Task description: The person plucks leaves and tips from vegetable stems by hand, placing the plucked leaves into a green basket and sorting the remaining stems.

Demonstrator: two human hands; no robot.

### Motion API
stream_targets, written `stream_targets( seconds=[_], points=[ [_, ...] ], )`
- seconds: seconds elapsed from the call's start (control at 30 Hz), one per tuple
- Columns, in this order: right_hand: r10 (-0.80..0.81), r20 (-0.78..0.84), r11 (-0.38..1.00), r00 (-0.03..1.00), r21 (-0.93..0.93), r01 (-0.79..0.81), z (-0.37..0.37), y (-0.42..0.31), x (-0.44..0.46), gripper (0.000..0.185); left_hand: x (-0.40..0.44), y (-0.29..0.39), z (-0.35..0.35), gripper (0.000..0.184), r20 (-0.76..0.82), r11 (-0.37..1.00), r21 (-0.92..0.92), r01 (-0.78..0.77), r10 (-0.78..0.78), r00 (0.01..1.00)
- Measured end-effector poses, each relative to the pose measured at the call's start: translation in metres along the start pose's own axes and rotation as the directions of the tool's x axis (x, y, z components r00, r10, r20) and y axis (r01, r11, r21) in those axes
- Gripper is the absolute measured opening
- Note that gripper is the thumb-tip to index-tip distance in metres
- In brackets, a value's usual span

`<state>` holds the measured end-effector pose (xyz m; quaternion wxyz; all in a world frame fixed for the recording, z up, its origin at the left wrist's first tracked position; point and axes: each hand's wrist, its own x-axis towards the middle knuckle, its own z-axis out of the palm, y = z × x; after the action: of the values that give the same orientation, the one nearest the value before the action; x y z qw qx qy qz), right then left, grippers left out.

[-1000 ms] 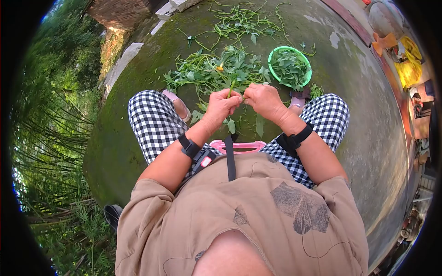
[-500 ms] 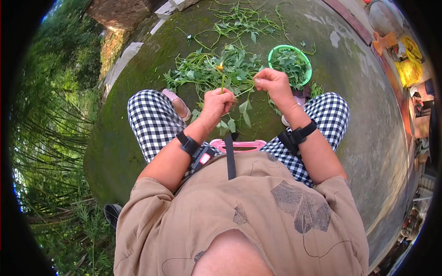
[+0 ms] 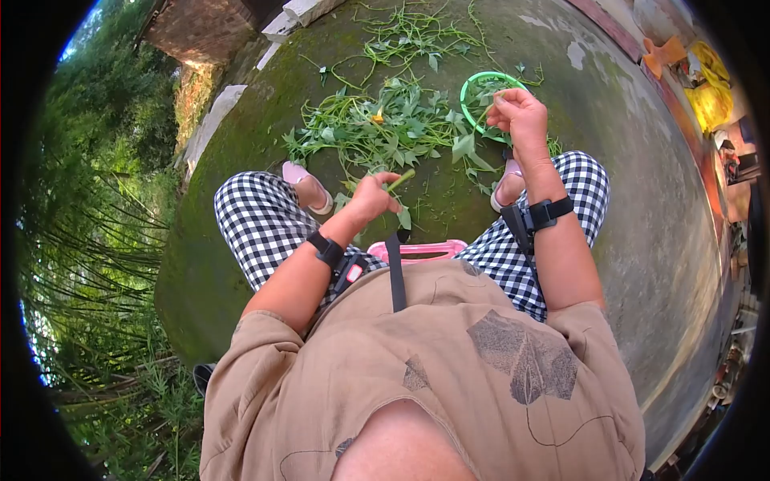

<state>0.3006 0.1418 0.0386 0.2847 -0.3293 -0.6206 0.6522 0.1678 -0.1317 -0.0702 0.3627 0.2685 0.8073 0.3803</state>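
Note:
My left hand (image 3: 373, 197) is closed around a short piece of green stem (image 3: 401, 179), low between my knees. Raised beside the green-rimmed basket (image 3: 464, 103), my right hand (image 3: 520, 116) pinches a leafy sprig (image 3: 465, 147), whose leaves hang down to the left. Picked leaves lie inside the basket, partly hidden behind the right hand. Beyond my left hand spreads a heap of leafy green vines (image 3: 345, 132), with a small orange-yellow bit among them. Barer vine stems (image 3: 417, 36) lie farther off.
Under me is a pink plastic stool (image 3: 433, 249). My feet in pale pink shoes (image 3: 319, 196) flank the heap on mossy concrete (image 3: 241, 144). Yellow bags (image 3: 709, 108) and clutter line the right edge; greenery (image 3: 96, 200) grows along the left.
My right hand has moved up and right toward the basket, carrying the sprig away from my left hand. My left hand has dropped slightly, its stem now tilted to the right.

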Motion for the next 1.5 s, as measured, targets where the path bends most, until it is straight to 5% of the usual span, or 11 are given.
stream_targets(
  seconds=[0.1, 0.2, 0.33, 0.47, 0.77, 0.8, 0.87, 0.97, 1.1, 1.3, 1.5],
  points=[
    [0.012, 0.022, 1.000, 1.000, -0.008, -0.012, 0.000, 0.003, 0.000, 0.009, -0.005, -0.006, -0.001, 0.036, 0.209, 0.898, 0.423, -0.120, 0.032, 0.977],
    [0.032, 0.059, 0.998, 0.998, -0.049, -0.029, 0.007, 0.003, -0.004, 0.009, -0.002, 0.011, -0.004, 0.026, 0.107, 0.887, 0.454, 0.091, -0.156, 0.982],
    [0.058, 0.130, 0.995, 0.990, -0.089, -0.047, 0.019, 0.009, -0.010, 0.008, 0.001, 0.005, -0.006, 0.025, -0.059, 0.981, 0.193, 0.006, 0.006, 0.998],
    [0.161, 0.218, 0.986, 0.963, -0.070, -0.149, 0.036, 0.011, -0.021, 0.009, 0.003, 0.013, -0.013, 0.025, 0.069, 0.893, -0.434, 0.120, -0.100, 0.993],
    [0.380, 0.323, 0.914, 0.867, 0.016, -0.406, 0.060, 0.024, -0.036, 0.010, -0.016, 0.062, -0.008, 0.015, 0.074, 0.838, -0.542, 0.061, -0.025, 0.997],
    [0.186, 0.219, 0.965, 0.958, -0.224, -0.137, 0.060, 0.025, -0.038, 0.011, -0.016, 0.061, -0.008, 0.013, 0.068, 0.842, -0.537, 0.055, -0.021, 0.997],
    [-0.276, 0.183, 0.661, 0.944, -0.677, 0.325, 0.063, 0.030, -0.041, 0.013, -0.012, 0.057, -0.011, 0.011, 0.058, 0.849, -0.526, 0.043, -0.014, 0.998],
    [-0.572, 0.495, 0.306, 0.655, -0.612, 0.730, 0.071, 0.011, -0.049, 0.014, -0.010, 0.059, -0.013, 0.008, 0.065, 0.844, -0.536, 0.025, 0.011, 0.998],
    [-0.395, 0.720, 0.211, 0.571, -0.534, 0.819, 0.075, 0.034, -0.053, 0.006, -0.009, 0.059, -0.014, 0.004, 0.082, 0.839, -0.545, 0.015, 0.036, 0.996],
    [-0.186, 0.641, 0.578, 0.745, -0.541, 0.611, 0.074, 0.046, -0.047, 0.005, -0.007, 0.059, -0.014, 0.005, 0.082, 0.808, -0.588, 0.036, 0.015, 0.997],
    [0.154, 0.502, 0.979, 0.851, -0.197, -0.061, 0.073, 0.040, -0.041, 0.008, -0.009, 0.057, -0.006, 0.008, 0.123, 0.820, -0.568, 0.062, 0.010, 0.992]
  ],
)
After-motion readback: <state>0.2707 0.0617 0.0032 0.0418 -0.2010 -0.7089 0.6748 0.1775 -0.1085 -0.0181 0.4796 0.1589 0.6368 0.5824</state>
